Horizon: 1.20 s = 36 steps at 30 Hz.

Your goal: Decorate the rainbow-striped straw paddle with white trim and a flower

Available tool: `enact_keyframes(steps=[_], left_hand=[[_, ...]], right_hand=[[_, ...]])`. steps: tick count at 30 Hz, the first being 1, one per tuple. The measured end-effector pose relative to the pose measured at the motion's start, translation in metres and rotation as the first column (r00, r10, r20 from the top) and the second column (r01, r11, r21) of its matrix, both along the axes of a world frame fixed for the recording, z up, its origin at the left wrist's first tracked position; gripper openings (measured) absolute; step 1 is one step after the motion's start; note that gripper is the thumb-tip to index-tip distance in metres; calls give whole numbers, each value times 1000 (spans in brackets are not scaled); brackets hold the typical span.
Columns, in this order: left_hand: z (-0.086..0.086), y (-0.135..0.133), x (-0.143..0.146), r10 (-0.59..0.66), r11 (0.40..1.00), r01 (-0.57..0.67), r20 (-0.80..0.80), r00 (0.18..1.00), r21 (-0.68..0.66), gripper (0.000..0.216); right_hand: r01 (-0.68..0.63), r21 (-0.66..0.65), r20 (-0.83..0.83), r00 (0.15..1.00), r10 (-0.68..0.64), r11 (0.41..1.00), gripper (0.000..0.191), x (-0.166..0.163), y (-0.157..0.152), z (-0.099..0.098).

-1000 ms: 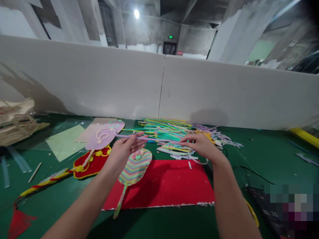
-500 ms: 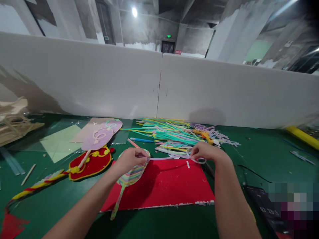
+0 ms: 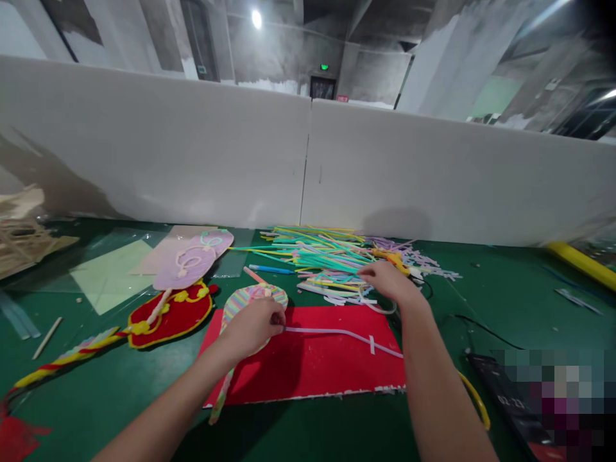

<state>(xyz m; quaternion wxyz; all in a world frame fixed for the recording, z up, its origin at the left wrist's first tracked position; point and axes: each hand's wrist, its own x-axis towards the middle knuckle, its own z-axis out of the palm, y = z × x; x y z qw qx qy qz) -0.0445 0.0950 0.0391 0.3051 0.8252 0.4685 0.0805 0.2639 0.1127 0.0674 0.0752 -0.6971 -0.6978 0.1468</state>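
My left hand [image 3: 254,326] is closed in a pinch on one end of a pale lilac strip [image 3: 337,333], which lies across the red sheet [image 3: 312,369]. The hand rests over a rainbow-striped fan shape [image 3: 245,300] with a striped handle. My right hand [image 3: 385,281] reaches further back to the near edge of a pile of coloured strips [image 3: 327,256]. Its fingers are bent down among the strips, and what they hold, if anything, is hidden.
A lilac fan shape [image 3: 190,260] and a red, yellow-edged piece [image 3: 168,311] lie to the left on the green table [image 3: 96,391]. White partition boards [image 3: 308,160] stand along the back. A yellow bar [image 3: 582,264] lies far right. A dark cable [image 3: 486,330] runs on the right.
Both hands came down with the lilac strip and laid it on the red sheet. My right hand let go of its end and moved back to the strip pile.
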Motion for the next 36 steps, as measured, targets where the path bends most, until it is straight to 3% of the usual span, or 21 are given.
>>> enact_keyframes(steps=[2, 5, 8, 11, 15, 19, 24, 27, 31, 36], left_hand=[[0, -2, 0, -14, 1000, 14, -32, 999, 11, 13], [5, -5, 0, -3, 999, 6, -60, 998, 41, 12], [14, -8, 1, 32, 998, -28, -53, 998, 65, 15], [21, -8, -1, 64, 996, -60, -49, 997, 67, 16], [23, -5, -7, 90, 995, -87, -65, 994, 58, 17], [25, -4, -10, 107, 993, -104, -55, 993, 51, 18], [28, -7, -8, 116, 993, -114, -49, 992, 43, 19], [31, -7, -7, 110, 993, -109, -41, 993, 40, 19], [34, -7, -6, 114, 993, -114, 5, 994, 37, 18], [41, -11, -4, 110, 991, -115, 83, 990, 64, 17]], right_hand=[[27, 158, 23, 999, -31, 987, 35, -10, 16, -9], [37, 257, 55, 997, -53, 966, 35, -20, 48, -23], [30, 236, 100, 993, -55, 971, 25, -21, 77, -34], [-27, 184, 134, 991, 2, 983, 30, -21, 96, -40], [-45, 166, 135, 991, 23, 985, 29, -23, 105, -47], [35, 227, 46, 998, -47, 973, 30, -18, 110, -50], [186, 339, -204, 971, -121, 922, 15, -6, 117, -39], [287, 430, -408, 908, -100, 856, 22, -3, 116, -29], [362, 522, -625, 779, 57, 773, 28, -10, 105, -15], [434, 574, -763, 590, 262, 694, 27, -34, 90, 16]])
